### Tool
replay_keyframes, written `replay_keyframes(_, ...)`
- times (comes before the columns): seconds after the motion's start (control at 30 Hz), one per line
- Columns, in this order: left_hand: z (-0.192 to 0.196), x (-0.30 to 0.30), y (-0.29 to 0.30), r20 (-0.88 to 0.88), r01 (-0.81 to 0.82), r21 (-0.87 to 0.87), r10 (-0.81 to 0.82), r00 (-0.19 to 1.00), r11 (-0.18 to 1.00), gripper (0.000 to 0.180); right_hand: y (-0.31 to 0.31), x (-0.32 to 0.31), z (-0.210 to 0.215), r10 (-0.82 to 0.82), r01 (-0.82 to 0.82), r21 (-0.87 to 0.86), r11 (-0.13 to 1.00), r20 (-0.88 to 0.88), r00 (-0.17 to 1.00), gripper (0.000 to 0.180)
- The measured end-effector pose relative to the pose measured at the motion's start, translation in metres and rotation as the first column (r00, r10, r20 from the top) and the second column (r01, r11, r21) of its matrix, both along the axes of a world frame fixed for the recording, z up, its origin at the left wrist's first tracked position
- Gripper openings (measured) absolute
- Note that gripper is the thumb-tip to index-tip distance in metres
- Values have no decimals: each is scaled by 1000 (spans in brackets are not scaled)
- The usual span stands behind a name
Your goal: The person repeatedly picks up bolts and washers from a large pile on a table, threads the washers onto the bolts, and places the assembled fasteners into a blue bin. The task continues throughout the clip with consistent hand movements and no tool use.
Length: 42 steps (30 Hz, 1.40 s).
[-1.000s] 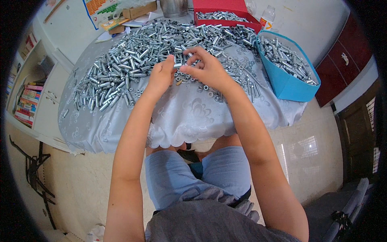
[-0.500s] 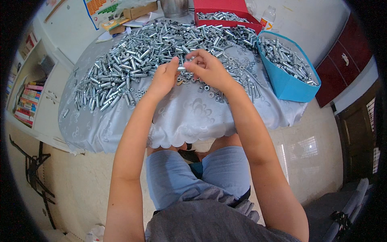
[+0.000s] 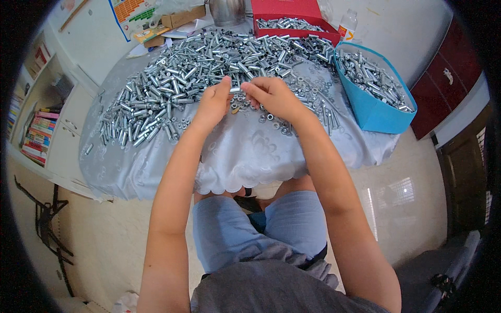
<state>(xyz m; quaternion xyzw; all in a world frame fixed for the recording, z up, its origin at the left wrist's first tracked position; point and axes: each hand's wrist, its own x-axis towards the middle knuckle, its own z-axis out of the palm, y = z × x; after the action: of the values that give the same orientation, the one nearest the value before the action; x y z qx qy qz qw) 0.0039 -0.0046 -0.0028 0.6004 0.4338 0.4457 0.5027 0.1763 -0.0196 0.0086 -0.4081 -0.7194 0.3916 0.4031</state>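
A small bolt point(image 3: 236, 89) is pinched between the left hand point(image 3: 213, 104) and right hand point(image 3: 271, 96) mid-bench; if loosened, it could be lost among the bolt pile point(image 3: 209, 68).

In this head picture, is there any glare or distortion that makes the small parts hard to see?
Head view: strong fisheye bend, black rim at the corners; the pile of shiny silver metal bolts glints brightly, so single pieces blur together; the glossy pale floor shows window glare; both hands are sharp.
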Motion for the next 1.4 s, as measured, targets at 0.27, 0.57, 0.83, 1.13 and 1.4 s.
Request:
replay_keyframes(0.27, 0, 0, 1, 34, -56, -30, 57, 998, 998, 45, -4, -3, 0, -47, 46, 35, 998, 34, 998, 32)
replay_keyframes(0.57, -6, -3, 5, -9, -18, 6, 18, 1000, 1000, 50, -10, -6, 5, -100, 99, 139, 985, 3, 995, 22)
replay_keyframes(0.83, -2, 0, 2, 41, 3, -34, -2, 999, 999, 43, -2, 0, -1, -40, 19, 151, 988, 137, 990, 28)
replay_keyframes(1.13, 1, 1, 0, 88, -22, -68, 28, 996, 997, 42, -6, -2, 4, -50, -2, 251, 968, 200, 979, 26)
replay_keyframes(1.4, -7, -2, 4, 46, -14, 8, 13, 999, 1000, 42, -10, -3, 3, -14, -37, 247, 968, 203, 979, 28)
